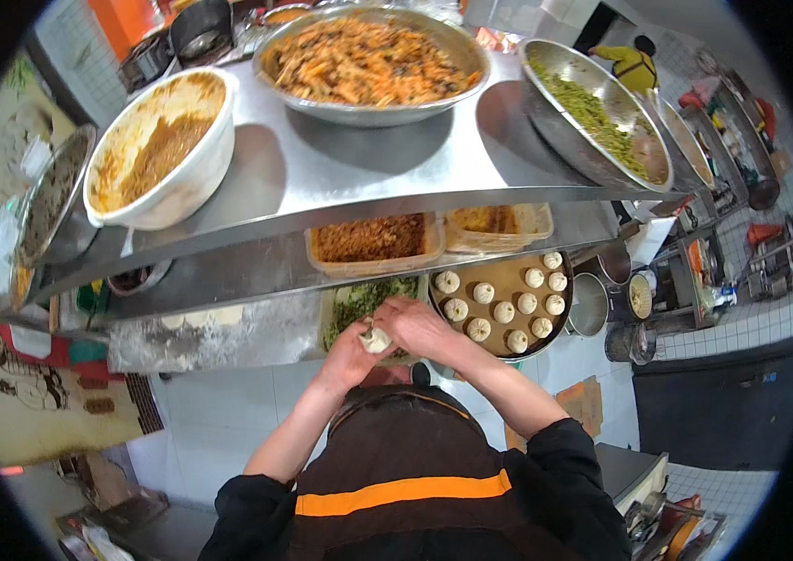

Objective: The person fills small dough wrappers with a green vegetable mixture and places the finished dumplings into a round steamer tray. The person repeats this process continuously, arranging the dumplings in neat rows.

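Observation:
Cupped in my left hand [349, 356] is a pale dough bun [375, 340], partly hidden by my fingers. The fingers of my right hand [416, 325] pinch the bun's upper edge. Just beyond both hands lies a rectangular container of chopped green filling [368, 301]. To the right, a round tray [463, 275] lined with brown holds several pleated buns [504, 312], set apart from one another. On the left the floured worktop [228, 343] carries a few flat dough rounds [207, 317] beneath the shelf edge.
Above stands a steel shelf [340, 165] with a steel bowl of orange filling [375, 63], a white tub of brown filling [158, 151] and a steel bowl of green filling [593, 112]. Two plastic tubs [375, 242] sit underneath. A person [631, 66] stands at far right.

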{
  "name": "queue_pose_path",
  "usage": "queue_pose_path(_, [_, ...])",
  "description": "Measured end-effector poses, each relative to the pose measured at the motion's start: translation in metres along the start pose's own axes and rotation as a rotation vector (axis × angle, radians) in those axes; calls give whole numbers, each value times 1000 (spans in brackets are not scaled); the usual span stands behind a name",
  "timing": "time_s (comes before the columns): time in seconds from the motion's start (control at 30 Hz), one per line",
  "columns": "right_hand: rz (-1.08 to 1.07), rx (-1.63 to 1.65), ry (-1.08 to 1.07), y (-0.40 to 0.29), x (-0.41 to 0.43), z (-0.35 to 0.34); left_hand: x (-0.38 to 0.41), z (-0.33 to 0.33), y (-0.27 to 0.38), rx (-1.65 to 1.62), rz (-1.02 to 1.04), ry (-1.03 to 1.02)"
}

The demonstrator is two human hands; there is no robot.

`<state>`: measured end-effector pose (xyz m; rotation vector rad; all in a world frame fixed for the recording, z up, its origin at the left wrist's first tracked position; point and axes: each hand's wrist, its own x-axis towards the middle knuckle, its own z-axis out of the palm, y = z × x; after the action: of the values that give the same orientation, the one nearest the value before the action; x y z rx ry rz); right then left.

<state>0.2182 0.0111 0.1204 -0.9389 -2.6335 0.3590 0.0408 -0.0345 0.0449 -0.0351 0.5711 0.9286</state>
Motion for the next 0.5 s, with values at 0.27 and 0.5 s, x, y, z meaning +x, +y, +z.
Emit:
queue_pose_path(0.27, [30, 56, -98, -5, 19, -9, 2, -11, 25, 288, 7, -76])
queue_pose_path(0.5, [11, 57, -91, -6, 20, -2, 2, -7, 4, 74, 104, -58])
